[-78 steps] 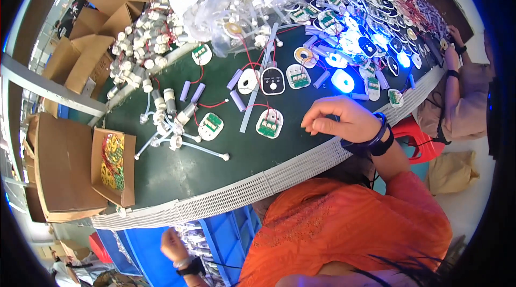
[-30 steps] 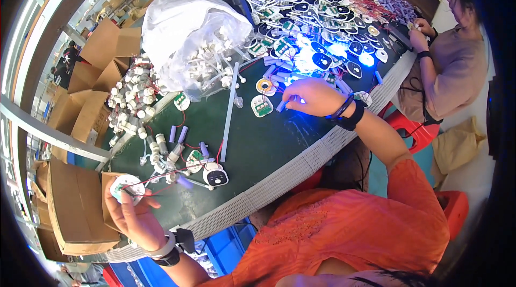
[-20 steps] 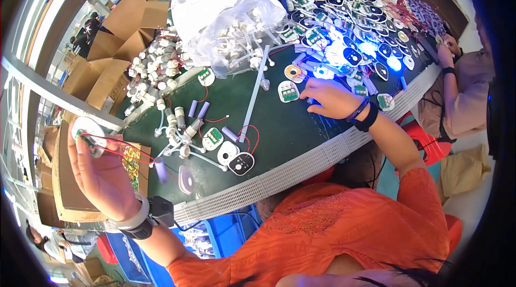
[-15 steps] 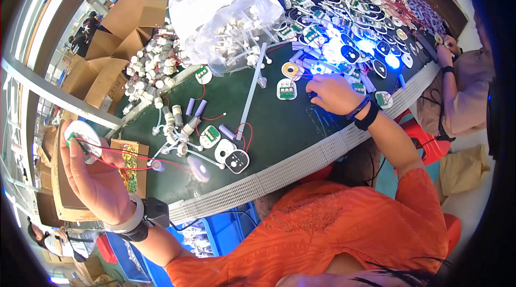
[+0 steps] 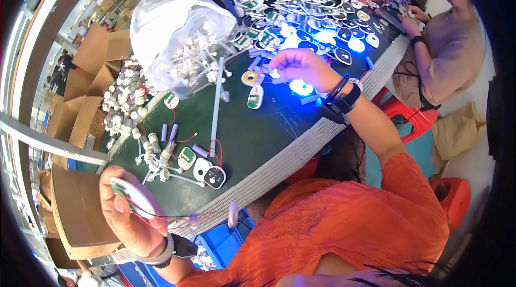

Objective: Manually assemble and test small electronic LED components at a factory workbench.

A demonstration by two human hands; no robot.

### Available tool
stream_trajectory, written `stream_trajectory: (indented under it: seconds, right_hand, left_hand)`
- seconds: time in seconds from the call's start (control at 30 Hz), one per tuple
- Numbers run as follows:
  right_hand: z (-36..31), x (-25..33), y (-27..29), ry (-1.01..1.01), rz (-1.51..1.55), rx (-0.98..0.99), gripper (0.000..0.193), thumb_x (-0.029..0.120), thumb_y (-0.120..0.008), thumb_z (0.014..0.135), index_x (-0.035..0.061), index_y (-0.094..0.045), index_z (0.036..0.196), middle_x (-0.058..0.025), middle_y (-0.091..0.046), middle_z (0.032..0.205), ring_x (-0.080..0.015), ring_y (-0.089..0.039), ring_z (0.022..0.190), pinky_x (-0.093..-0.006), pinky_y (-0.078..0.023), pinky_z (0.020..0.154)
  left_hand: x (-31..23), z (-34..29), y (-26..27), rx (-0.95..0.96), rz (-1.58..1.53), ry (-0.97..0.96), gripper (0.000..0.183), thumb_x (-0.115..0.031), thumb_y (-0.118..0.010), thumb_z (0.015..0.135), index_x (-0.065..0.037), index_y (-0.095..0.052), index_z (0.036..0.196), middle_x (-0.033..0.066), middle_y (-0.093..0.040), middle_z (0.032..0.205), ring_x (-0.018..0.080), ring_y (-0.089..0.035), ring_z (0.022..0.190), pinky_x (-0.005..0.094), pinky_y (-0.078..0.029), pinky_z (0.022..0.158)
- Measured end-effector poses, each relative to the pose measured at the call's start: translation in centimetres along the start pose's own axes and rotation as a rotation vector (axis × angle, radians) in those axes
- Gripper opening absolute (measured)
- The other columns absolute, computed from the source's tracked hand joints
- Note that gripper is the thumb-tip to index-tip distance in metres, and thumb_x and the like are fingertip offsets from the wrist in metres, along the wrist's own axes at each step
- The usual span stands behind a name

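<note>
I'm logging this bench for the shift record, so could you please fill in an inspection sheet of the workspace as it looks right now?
Surface: dark green table with a white ribbed front edge.
Job's things: left hand holds a white oval part trailing red wires; right hand reaches among small parts beside glowing blue lights.
Clutter: clear bag of white parts, loose white cylinders, many oval boards.
Grippers: left closed on the part; right's grip cannot be told.
Cables: red wires on the table.
Surroundings: cardboard boxes, a seated co-worker, red stool.
</note>
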State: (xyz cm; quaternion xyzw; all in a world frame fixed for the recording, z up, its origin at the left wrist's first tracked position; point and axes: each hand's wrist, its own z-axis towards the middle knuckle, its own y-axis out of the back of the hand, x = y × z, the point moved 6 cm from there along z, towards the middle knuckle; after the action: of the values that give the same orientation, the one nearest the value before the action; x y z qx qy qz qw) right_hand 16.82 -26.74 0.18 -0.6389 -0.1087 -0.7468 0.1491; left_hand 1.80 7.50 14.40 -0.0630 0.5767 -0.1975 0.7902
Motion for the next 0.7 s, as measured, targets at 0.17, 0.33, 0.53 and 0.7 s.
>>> stream_trajectory:
  seconds: [0.17,0.33,0.53,0.7]
  right_hand:
    - [0.5,3.6,-0.5,0.122,0.056,0.009,0.026,0.009,-0.064,0.087,0.0,-0.063,0.111,-0.0044,-0.067,0.101,-0.01,-0.063,0.092,-0.0257,-0.05,0.083]
    - [1.4,5.3,-0.4,0.097,0.17,0.063,0.025,0.01,-0.065,0.087,0.0012,-0.064,0.11,-0.0029,-0.066,0.097,-0.0096,-0.064,0.085,-0.0215,-0.05,0.073]
    - [1.2,4.2,-1.2,0.097,0.285,0.089,0.023,0.01,-0.064,0.087,0.0022,-0.064,0.109,-0.0021,-0.066,0.095,-0.0085,-0.064,0.082,-0.021,-0.049,0.069]
    - [0.6,1.2,-1.2,-0.043,-0.008,0.058,0.019,0.011,-0.062,0.087,0.0018,-0.066,0.103,-0.0035,-0.069,0.092,-0.0119,-0.066,0.082,-0.0246,-0.051,0.069]
  left_hand:
    - [3.1,0.8,-1.8,0.023,-0.101,0.092,0.04,-0.015,-0.056,0.094,0.004,-0.04,0.125,0.0143,-0.055,0.101,0.0142,-0.052,0.045,0.026,-0.047,0.029]
    - [6.9,1.7,-2.5,-0.114,-0.031,0.193,0.036,-0.023,-0.054,0.096,-0.002,-0.047,0.124,0.0047,-0.055,0.069,0.0111,-0.051,0.045,0.0241,-0.042,0.029]
    - [11.3,2.0,-1.9,-0.157,-0.115,0.271,0.031,-0.017,-0.054,0.095,0.0,-0.05,0.121,0.0079,-0.061,0.075,0.0147,-0.058,0.049,0.0268,-0.047,0.034]
    - [12.9,1.1,-0.2,-0.25,-0.122,0.269,0.03,-0.018,-0.055,0.095,-0.001,-0.05,0.12,0.0076,-0.062,0.075,0.0147,-0.059,0.051,0.0268,-0.049,0.037]
